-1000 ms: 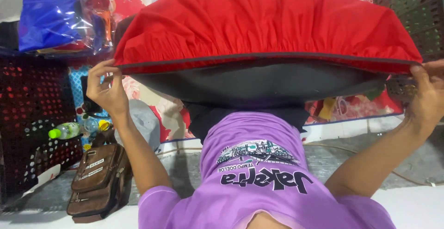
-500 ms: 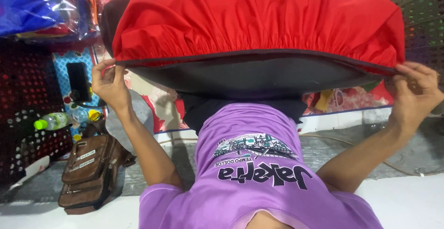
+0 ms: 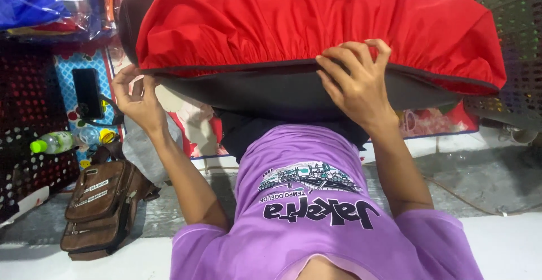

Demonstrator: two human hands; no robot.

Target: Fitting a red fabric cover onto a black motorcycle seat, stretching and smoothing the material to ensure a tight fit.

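A big red cushion (image 3: 305, 20) with a dark grey underside (image 3: 271, 90) and a dark piped seam is held up in front of me, above my purple shirt (image 3: 316, 212). My left hand (image 3: 138, 102) pinches the cushion's left corner at the seam. My right hand (image 3: 353, 82) grips the seam near the middle, fingers curled over the red fabric, thumb on the grey side. The cushion's right corner hangs free, with no hand on it.
A brown leather bag (image 3: 101, 206) lies on the floor at left. Beside it are a plastic bottle with a green cap (image 3: 53, 142), a black phone (image 3: 87, 92) on a patterned mat and dark perforated crates (image 3: 28, 122). More crates (image 3: 508, 42) stand at right.
My right hand has let go of the cushion's right corner and moved left to the middle of the seam. The left hand has kept its hold on the left corner.
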